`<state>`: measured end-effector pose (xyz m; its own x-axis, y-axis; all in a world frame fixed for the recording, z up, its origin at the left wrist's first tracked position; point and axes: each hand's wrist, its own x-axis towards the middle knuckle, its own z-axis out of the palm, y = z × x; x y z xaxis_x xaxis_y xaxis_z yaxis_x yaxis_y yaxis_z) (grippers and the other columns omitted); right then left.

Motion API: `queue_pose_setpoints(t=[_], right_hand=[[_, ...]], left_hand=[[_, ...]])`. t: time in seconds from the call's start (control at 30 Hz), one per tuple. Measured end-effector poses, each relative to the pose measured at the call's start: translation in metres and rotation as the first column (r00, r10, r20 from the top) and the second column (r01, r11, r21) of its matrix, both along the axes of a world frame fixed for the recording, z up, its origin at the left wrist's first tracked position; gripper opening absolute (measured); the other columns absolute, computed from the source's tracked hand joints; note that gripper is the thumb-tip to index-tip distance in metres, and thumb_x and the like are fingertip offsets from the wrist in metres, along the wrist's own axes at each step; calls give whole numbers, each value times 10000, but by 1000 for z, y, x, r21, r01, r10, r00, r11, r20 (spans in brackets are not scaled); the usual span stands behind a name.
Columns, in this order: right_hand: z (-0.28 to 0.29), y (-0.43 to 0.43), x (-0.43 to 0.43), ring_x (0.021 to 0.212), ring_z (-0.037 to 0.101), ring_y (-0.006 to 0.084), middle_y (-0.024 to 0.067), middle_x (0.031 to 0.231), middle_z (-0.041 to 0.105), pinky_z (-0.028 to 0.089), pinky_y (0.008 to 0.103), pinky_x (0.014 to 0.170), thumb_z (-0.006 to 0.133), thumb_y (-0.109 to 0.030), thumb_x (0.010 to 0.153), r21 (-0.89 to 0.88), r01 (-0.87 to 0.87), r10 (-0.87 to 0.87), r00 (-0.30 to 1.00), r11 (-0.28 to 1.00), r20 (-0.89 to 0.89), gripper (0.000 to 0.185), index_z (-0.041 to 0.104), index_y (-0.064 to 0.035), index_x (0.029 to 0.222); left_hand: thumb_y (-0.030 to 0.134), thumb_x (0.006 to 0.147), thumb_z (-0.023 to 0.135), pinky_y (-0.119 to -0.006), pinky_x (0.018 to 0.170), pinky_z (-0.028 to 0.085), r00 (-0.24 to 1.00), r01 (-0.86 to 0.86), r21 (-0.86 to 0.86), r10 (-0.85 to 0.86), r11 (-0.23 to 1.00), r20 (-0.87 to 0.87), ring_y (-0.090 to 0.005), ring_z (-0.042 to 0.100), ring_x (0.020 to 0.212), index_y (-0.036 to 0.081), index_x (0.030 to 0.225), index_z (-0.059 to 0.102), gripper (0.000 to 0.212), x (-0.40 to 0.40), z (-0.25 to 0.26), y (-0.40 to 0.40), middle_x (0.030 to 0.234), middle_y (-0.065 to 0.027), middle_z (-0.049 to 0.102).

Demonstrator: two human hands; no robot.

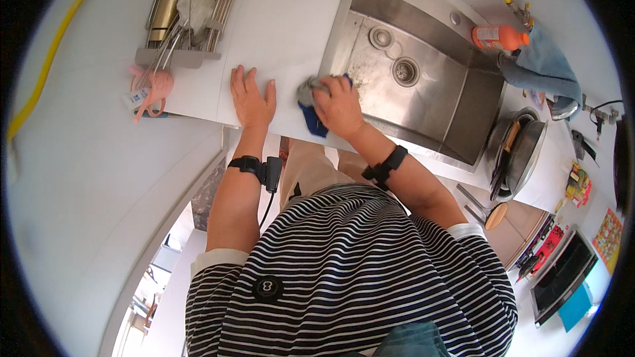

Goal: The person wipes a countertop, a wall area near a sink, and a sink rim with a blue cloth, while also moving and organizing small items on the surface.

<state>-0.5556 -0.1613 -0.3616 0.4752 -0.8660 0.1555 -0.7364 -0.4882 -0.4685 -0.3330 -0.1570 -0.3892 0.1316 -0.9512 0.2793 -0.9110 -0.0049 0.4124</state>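
Observation:
My right hand (pixel 340 106) grips a bunched grey and blue cloth (pixel 313 119) on the white countertop (pixel 285 34), right at the left rim of the stainless steel sink (pixel 426 79). Part of the cloth is hidden beneath my fingers. Flat on the counter, further left, rests my left hand (pixel 253 101) with its fingers spread, holding nothing. Both wrists wear black straps.
A metal rack (pixel 198 57) with a gold flask (pixel 168 5) stands at the back left, beside a pink holder (pixel 159 84). An orange bottle (pixel 498 37) and blue cloth (pixel 550 59) lie behind the sink. Metal pans (pixel 528 153) stand at right.

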Motion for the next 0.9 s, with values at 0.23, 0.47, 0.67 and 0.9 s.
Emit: queue_pose_setpoints(t=[0.23,0.47,0.67,0.9], right_hand=[[-25,-151,-18,1116,476,408,210,1236,504,495,494,840,724,-156,753,-152,293,-295,955,944,6,351,651,-99,1091],[-16,-102,-6,1102,469,438,256,1234,475,487,498,889,679,-121,753,-8,293,-292,952,956,88,301,626,-78,1046],[15,10,-18,1102,493,391,162,1238,497,495,446,890,686,-158,755,298,-57,15,990,953,141,319,656,-108,1069],[49,66,-141,1122,515,401,202,1236,542,449,450,953,699,-163,707,389,-63,-21,978,919,207,368,655,-61,1058]], left_hand=[[288,842,682,-509,1082,327,1000,18,9,-18,1000,-24,-418,345,1309,20,1223,495,502,-3,2,-6,1373,-207,395],[273,846,684,-506,1087,321,1000,-1,5,1,1000,-9,-418,349,1309,16,1225,495,496,-3,2,-5,1359,-214,416],[278,849,680,-496,1090,321,1000,5,19,-5,1000,-3,-404,349,1317,18,1220,505,486,-8,3,-7,1361,-227,415],[306,845,680,-486,1082,340,1000,19,-23,-18,1000,23,-398,339,1329,7,1235,495,525,7,-17,-3,1374,-225,413]])
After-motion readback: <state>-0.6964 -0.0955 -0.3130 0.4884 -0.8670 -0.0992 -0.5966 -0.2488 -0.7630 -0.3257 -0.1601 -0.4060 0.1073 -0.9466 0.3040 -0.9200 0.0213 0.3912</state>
